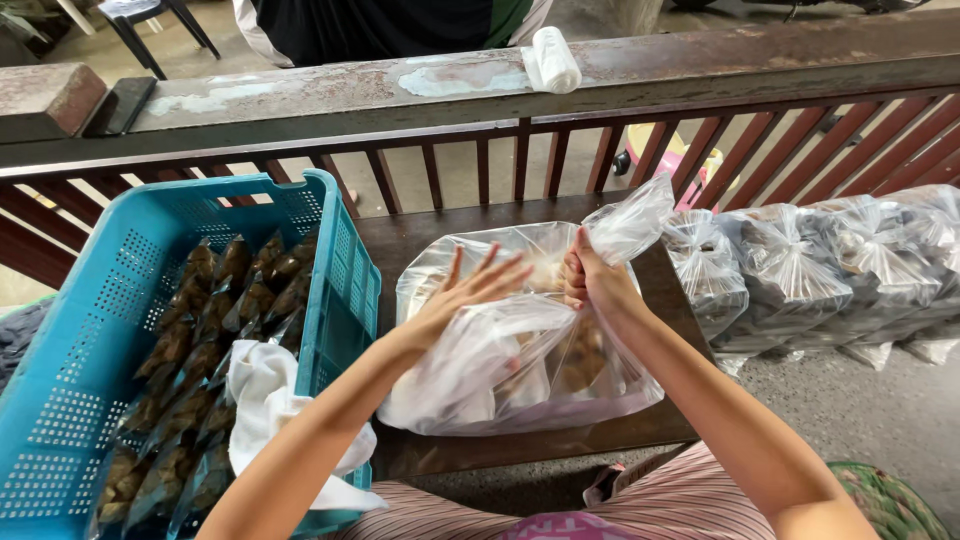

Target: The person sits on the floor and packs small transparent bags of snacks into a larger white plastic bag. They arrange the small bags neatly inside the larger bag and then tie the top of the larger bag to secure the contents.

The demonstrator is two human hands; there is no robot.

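Item: we record a large clear plastic bag [520,350], lying on its side on a dark wooden bench [420,240] just beside the railing.
Appearance: thin, glossy, much creased film; brownish contents show through the middle, though we cannot tell what they are. The lower part bulges toward the bench's near edge.
Bag mouth: gathered into a loose, crumpled tuft [630,220] rising at the upper right.
Left hand [470,290]: we see it flat and open, fingers spread and stretched, palm pressing down on top of the bag; it clasps nothing.
Right hand [595,280]: we see it closed in a fist around the gathered neck of the bag, just below the tuft.
Neighbour, left: a blue perforated plastic crate [340,260], touching the bench's left end, packed with rows of small dark wrapped packets [200,340]; a white cloth [265,390] drapes over its near corner.
Neighbour, right: a row of filled, tied clear bags [820,270] on the ground beyond the bench.
Railing: a worn wooden rail [700,60] with a roll of white bags [550,60] resting on top.
Beyond: a person in dark clothing [380,25] stands behind the rail.
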